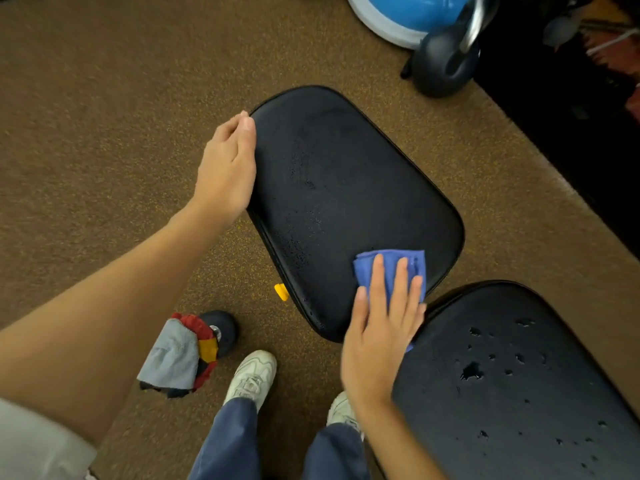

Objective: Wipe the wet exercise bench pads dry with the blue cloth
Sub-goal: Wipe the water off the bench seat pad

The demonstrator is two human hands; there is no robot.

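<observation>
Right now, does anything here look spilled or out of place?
Yes. Water drops and a small puddle sit on the near bench pad, not yet wiped. Finer droplets speckle the far bench pad, where the blue cloth lies. A crumpled grey-and-red rag lies on the floor.

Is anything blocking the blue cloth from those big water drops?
Nothing visible. The right hand presses the blue cloth on one pad; the water drops lie bare on the neighbouring pad, just across a gap.

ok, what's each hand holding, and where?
Nothing gripped: right hand presses cloth flat on near corner of pad; left hand rests against its left edge.
</observation>
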